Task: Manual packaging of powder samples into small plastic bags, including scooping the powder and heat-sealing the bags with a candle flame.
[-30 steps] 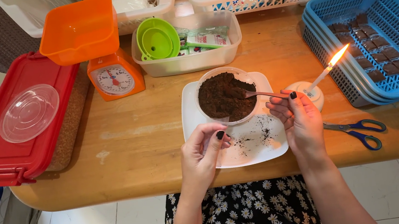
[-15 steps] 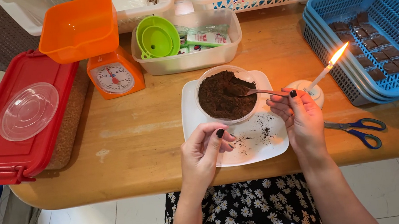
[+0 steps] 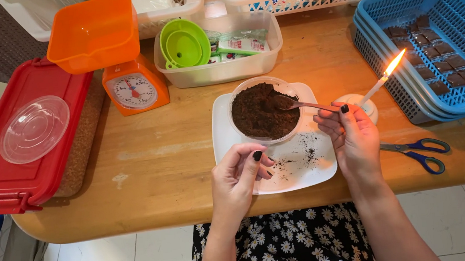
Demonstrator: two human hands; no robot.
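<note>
Wooden table [image 3: 150,173] spans the frame, edge to edge. Red lidded box [image 3: 9,142] lies at the left, a clear round lid [image 3: 34,129] resting on it. Blue slotted tray [image 3: 436,40] is stacked at the upper right, dark square pieces held inside. Orange kitchen scale [image 3: 121,61] stands upper left of centre. White square plate [image 3: 299,164] sits at centre, dark crumbs scattered on it. Clear tub of dark brown powder [image 3: 262,113] is set on the plate's upper part. Right hand [image 3: 354,135] is seen right of centre, fingers pinched on a metal spoon [image 3: 299,104] whose bowl is sunk in the powder. Left hand [image 3: 243,175] is curled at the plate's lower left edge, fingertips pressed together; whether anything is pinched cannot be told. Scissors [image 3: 419,151] lie at the right. Lit candle [image 3: 380,79] burns just behind the right hand.
</note>
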